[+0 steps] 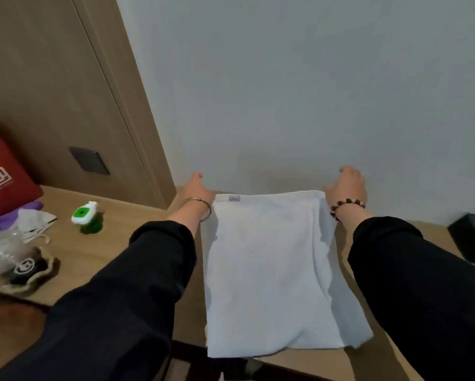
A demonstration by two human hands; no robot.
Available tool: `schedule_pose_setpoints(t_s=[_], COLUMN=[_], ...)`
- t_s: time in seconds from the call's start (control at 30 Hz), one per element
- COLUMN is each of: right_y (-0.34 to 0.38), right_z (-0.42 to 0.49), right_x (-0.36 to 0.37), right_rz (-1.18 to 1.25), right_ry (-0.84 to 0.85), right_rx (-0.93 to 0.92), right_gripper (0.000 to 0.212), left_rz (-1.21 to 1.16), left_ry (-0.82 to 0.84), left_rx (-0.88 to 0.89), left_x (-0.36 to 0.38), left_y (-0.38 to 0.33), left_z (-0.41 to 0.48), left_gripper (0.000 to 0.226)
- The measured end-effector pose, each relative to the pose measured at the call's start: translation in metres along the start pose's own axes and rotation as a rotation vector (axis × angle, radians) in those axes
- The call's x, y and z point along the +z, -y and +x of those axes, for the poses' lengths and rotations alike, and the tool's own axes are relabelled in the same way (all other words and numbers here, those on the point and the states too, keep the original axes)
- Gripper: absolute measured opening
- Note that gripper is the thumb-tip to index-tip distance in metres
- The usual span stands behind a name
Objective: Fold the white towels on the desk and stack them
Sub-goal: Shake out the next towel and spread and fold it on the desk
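Note:
A white towel (269,265) lies flat on the wooden desk (120,243), folded into a long rectangle. Its near end hangs slightly over the front edge, and a small grey label sits at its far left corner. My left hand (197,189), with a metal bangle on the wrist, pinches the towel's far left corner. Wearing a bead bracelet, my right hand (347,185) has its fingers curled at the far right corner and holds it. Both hands are close to the wall, and their fingertips are mostly hidden.
On the desk's left side are a red bag (5,177), a green and white bottle (85,215), crumpled paper, a purple item and a dark pouch (30,270). A black object (472,237) sits at the right. The grey wall (285,92) stands right behind the towel.

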State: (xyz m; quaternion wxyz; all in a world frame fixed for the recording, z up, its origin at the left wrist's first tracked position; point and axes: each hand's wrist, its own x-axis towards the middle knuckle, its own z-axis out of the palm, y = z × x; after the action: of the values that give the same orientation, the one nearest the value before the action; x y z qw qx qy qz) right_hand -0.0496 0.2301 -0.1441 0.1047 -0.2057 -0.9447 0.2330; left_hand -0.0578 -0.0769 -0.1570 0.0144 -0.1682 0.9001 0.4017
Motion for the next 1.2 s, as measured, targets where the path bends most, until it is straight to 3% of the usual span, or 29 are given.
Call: schedule_pose_setpoints(t_s=[0.07,0.13,0.3,0.37,0.43,0.6,0.97,1.2], right_y=[-0.018,-0.035,-0.061,-0.068,-0.076,-0.092,-0.087,-0.085], right_z=[-0.010,-0.024,-0.069,-0.088,-0.103,-0.117,-0.086,-0.078], right_x=[0.030,0.061,0.117,0.136,0.153,0.172,0.195,0.202], right_rz=[-0.063,-0.101,-0.200,-0.298,-0.438,-0.552,-0.572,-0.518], right_ry=[-0.033,0.054,0.353,0.494,0.655,0.668,0.463,0.394], right_rx=[-0.062,-0.075,-0.140,-0.222,-0.268,-0.296,-0.386,-0.430], right_gripper=[0.047,0.047,0.038,0.041,0.057,0.063,0.061,0.060], left_rz=[0.039,0.144,0.490,0.634,0.694,0.809,0.843,0.725], left_ry=[-0.004,0.094,0.437,0.561,0.610,0.525,0.280,0.165], left_rx=[0.054,0.088,0.164,0.159,0.105,0.174,0.264,0.253], left_x=[0.031,0.062,0.113,0.129,0.139,0.146,0.169,0.175], left_y=[0.026,0.055,0.105,0.118,0.127,0.135,0.143,0.145], left_z=[-0.004,-0.006,-0.028,-0.044,-0.056,-0.064,-0.038,-0.027], left_gripper=[0.064,0.063,0.050,0.061,0.076,0.094,0.084,0.082])
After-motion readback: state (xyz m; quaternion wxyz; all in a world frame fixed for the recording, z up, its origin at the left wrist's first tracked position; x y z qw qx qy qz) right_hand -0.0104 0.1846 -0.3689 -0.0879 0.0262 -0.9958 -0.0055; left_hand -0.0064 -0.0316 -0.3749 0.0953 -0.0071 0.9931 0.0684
